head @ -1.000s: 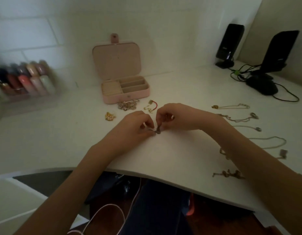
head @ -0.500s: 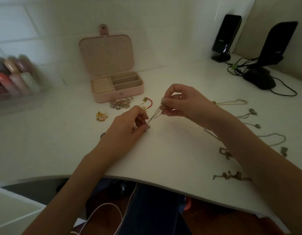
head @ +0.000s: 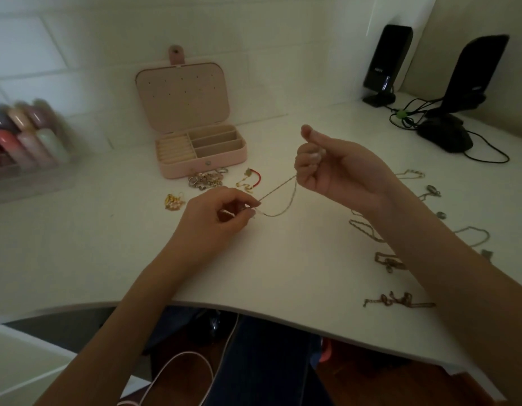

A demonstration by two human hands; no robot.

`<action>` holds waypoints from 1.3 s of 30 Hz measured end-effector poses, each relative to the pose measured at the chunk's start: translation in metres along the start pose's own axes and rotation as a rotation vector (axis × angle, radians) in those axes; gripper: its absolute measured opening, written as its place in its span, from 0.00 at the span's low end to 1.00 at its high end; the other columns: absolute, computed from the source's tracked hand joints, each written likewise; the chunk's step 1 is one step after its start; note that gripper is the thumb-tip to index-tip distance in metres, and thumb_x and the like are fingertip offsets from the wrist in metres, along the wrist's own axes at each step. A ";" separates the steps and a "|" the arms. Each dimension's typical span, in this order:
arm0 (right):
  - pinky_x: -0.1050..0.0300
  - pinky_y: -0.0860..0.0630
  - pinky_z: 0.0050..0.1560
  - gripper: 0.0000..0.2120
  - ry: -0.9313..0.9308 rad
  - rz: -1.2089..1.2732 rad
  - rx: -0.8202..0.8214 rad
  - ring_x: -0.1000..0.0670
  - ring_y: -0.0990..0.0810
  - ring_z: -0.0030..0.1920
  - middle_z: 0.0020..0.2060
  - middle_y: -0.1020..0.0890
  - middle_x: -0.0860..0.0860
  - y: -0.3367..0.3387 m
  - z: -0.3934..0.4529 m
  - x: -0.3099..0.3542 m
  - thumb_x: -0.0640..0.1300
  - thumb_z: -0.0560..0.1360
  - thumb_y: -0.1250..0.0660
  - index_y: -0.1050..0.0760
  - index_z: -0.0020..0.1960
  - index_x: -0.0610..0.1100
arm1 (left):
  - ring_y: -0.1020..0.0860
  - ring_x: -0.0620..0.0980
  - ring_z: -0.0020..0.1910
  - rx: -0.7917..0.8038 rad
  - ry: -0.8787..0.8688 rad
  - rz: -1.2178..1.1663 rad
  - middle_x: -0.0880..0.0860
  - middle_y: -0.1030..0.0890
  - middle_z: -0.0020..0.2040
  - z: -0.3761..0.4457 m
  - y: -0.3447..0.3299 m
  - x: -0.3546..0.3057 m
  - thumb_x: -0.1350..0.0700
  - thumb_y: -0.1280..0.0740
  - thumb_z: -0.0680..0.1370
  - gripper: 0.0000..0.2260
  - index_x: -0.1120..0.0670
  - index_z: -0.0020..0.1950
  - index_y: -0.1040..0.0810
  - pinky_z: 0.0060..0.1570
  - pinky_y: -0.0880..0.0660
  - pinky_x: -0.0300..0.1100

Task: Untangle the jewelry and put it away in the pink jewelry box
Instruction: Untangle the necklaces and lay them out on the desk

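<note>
A thin gold chain (head: 283, 197) is stretched between my two hands above the white desk (head: 283, 259). My left hand (head: 221, 212) pinches its lower end near the desk surface. My right hand (head: 327, 165) is raised and grips the upper end in curled fingers. The pink jewelry box (head: 195, 133) stands open at the back, lid upright, its compartments showing no jewelry. In front of it lie a pile of rings and chains (head: 207, 178), a red-cord bracelet (head: 251, 178) and a gold piece (head: 174, 201).
Several more chains (head: 400, 300) lie spread on the desk to the right, partly under my right forearm. Two black speakers (head: 385, 63) with cables (head: 406, 115) stand at the back right. A clear organizer of bottles (head: 25, 139) sits at the left. The desk's curved front edge is near me.
My right hand has lifted up and away to the right, drawing the chain out longer. My left hand stays low, still pinching the other end. The view has shifted slightly.
</note>
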State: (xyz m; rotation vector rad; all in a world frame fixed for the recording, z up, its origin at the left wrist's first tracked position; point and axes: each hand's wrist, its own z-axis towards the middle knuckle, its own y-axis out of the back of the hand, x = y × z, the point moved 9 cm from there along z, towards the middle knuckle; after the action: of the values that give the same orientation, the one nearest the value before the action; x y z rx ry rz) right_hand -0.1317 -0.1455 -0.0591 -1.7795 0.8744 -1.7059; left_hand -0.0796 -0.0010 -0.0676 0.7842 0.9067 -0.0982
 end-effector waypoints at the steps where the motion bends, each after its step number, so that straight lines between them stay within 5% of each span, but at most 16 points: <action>1: 0.67 0.32 0.30 0.04 -0.007 0.023 0.003 0.57 0.32 0.27 0.28 0.33 0.53 0.001 0.000 0.000 0.40 0.78 0.43 0.30 0.47 0.44 | 0.24 0.40 0.41 -0.008 0.001 0.009 0.49 0.21 0.41 0.000 0.001 -0.001 0.63 0.30 0.73 0.07 0.53 0.47 0.17 0.40 0.30 0.25; 5: 0.69 0.39 0.25 0.03 -0.007 -0.064 -0.035 0.59 0.38 0.23 0.28 0.35 0.53 0.004 -0.003 0.005 0.42 0.79 0.42 0.30 0.48 0.44 | 0.19 0.43 0.39 -0.017 0.082 -0.165 0.46 0.17 0.39 -0.001 0.005 0.000 0.62 0.30 0.73 0.08 0.49 0.43 0.18 0.41 0.26 0.27; 10: 0.66 0.51 0.23 0.03 0.020 -0.665 -0.188 0.59 0.43 0.24 0.31 0.33 0.54 0.019 -0.008 0.018 0.44 0.78 0.37 0.30 0.50 0.46 | 0.20 0.42 0.33 -0.187 0.155 -0.257 0.44 0.19 0.34 0.000 0.023 0.010 0.61 0.34 0.76 0.07 0.50 0.43 0.20 0.39 0.23 0.32; 15: 0.61 0.44 0.27 0.09 -0.039 -1.275 -0.136 0.57 0.38 0.25 0.30 0.30 0.54 0.016 -0.012 0.019 0.46 0.73 0.30 0.20 0.53 0.45 | 0.24 0.42 0.34 -0.237 0.323 -0.686 0.48 0.22 0.33 0.003 0.024 0.029 0.62 0.41 0.80 0.12 0.53 0.40 0.22 0.38 0.24 0.38; 19: 0.67 0.32 0.32 0.05 0.000 -1.682 -0.075 0.61 0.30 0.28 0.34 0.24 0.55 0.009 -0.011 0.009 0.50 0.69 0.26 0.16 0.44 0.52 | 0.20 0.44 0.38 -0.136 0.346 -0.816 0.49 0.18 0.40 0.007 0.011 0.026 0.61 0.43 0.81 0.11 0.55 0.42 0.24 0.35 0.25 0.37; 24: 0.71 0.27 0.36 0.03 0.035 -1.584 -0.113 0.60 0.24 0.30 0.31 0.18 0.54 0.013 -0.007 0.014 0.47 0.73 0.30 0.17 0.43 0.49 | 0.24 0.46 0.30 -0.196 0.458 -1.027 0.50 0.22 0.29 0.007 0.013 0.037 0.60 0.47 0.80 0.15 0.55 0.34 0.32 0.30 0.28 0.36; 30: 0.69 0.34 0.31 0.06 0.078 -1.559 -0.270 0.57 0.31 0.30 0.31 0.28 0.49 0.031 -0.012 0.039 0.51 0.74 0.32 0.17 0.43 0.52 | 0.43 0.42 0.21 -0.278 0.447 -0.984 0.46 0.40 0.22 0.008 0.022 0.048 0.61 0.46 0.78 0.14 0.54 0.32 0.36 0.24 0.42 0.36; 36: 0.64 0.33 0.31 0.08 0.288 -1.492 -0.459 0.55 0.31 0.28 0.29 0.26 0.49 0.038 -0.021 0.070 0.51 0.75 0.33 0.17 0.45 0.48 | 0.38 0.43 0.23 -0.218 0.385 -0.820 0.48 0.35 0.23 0.006 0.018 0.041 0.62 0.43 0.80 0.14 0.57 0.37 0.23 0.25 0.34 0.34; 39: 0.65 0.33 0.29 0.09 0.418 -1.467 -0.577 0.59 0.31 0.23 0.27 0.25 0.49 0.043 -0.027 0.085 0.52 0.75 0.33 0.18 0.45 0.47 | 0.25 0.44 0.27 -0.113 0.401 -0.842 0.50 0.23 0.28 0.005 0.009 0.036 0.62 0.42 0.80 0.11 0.59 0.46 0.20 0.34 0.23 0.37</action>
State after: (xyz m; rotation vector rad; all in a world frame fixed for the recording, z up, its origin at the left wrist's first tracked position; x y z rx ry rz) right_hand -0.1628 -0.2355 -0.0330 -2.8319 0.0086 -2.9722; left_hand -0.0504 0.0109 -0.0870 0.2721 1.5687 -0.6381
